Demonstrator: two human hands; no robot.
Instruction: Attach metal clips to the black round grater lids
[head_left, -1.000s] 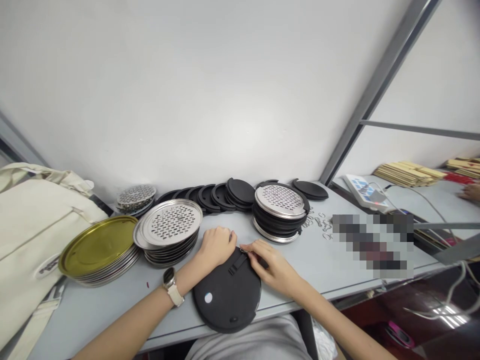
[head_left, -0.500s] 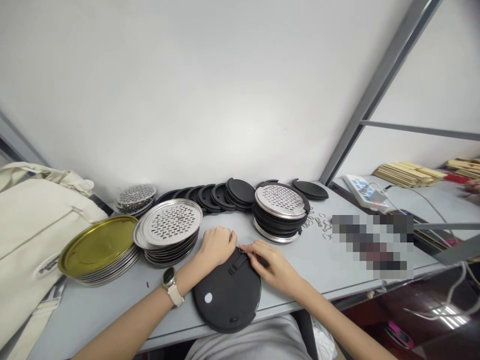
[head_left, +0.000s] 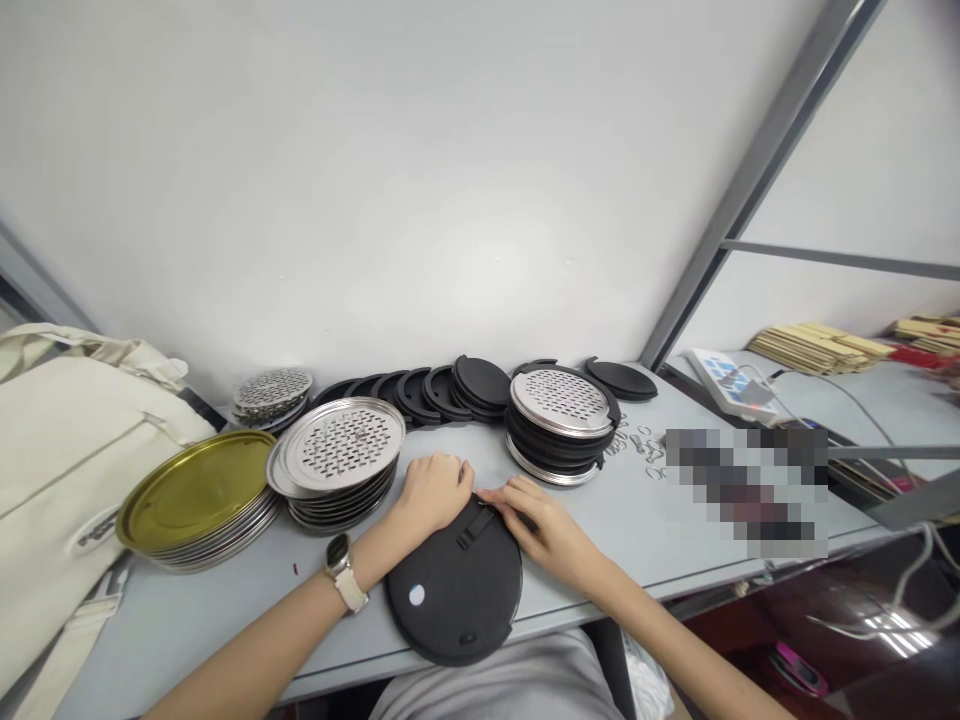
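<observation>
Grey table (head_left: 195,620), white wall behind. Nearest: round black lid (head_left: 454,595), flat at the front table edge, overhanging slightly. Left hand (head_left: 433,492), watch at wrist, palm down, fingers curled over the lid's far rim, pressing it. Right hand (head_left: 541,522), fingertips pinched narrowly at the lid's far rim; what they pinch is too small to tell. Left: stack of gold trays (head_left: 196,495), stack of perforated steel discs (head_left: 337,450). Beyond: black rings row (head_left: 420,390), stack of black lids (head_left: 561,420) topped by a perforated disc. Far left: cream bag (head_left: 52,450).
</observation>
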